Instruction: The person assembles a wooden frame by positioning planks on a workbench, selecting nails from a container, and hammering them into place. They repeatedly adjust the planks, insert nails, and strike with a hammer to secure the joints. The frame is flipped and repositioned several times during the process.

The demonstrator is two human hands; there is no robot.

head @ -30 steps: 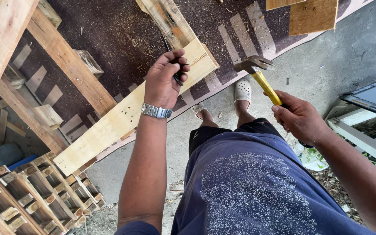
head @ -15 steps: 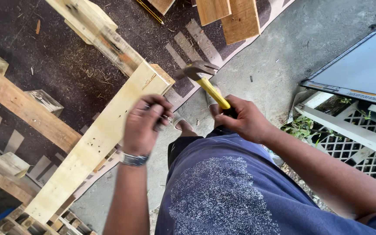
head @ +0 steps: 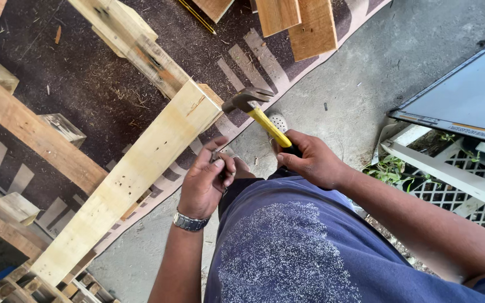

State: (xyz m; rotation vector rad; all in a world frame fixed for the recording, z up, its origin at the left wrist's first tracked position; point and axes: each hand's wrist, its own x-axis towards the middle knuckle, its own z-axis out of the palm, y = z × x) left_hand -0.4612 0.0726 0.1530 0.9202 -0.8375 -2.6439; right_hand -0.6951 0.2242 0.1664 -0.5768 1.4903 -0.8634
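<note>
I am looking down over my blue shirt [head: 287, 252] at both hands. My right hand [head: 310, 163] is gripping a hammer [head: 262, 115], the fingers [head: 287, 160] clamped around the black grip at the low end of the yellow handle. The handle is running from that hand toward 10 o'clock, and the steel head is sitting beyond the fingertips, just off the near end of a pale plank [head: 136, 174] without touching it as far as I can tell.

My left hand [head: 206, 182] is curling at 9 o'clock of the right hand, close beside it but apart. Its fingers [head: 220, 165] are pinched together on something small and dark, perhaps a nail; it is too small for me to say. That hand is sitting just beside the plank's edge, and a steel watch [head: 189, 221] is circling the wrist.

The plank is slanting from 7 o'clock up to 1 o'clock across a pallet [head: 35, 134] that is lying on a dark patterned rug [head: 85, 84]. Short boards [head: 304, 22] are lying at 12 o'clock. At 3 o'clock a white lattice [head: 450, 185] is standing on the concrete floor [head: 399, 62].
</note>
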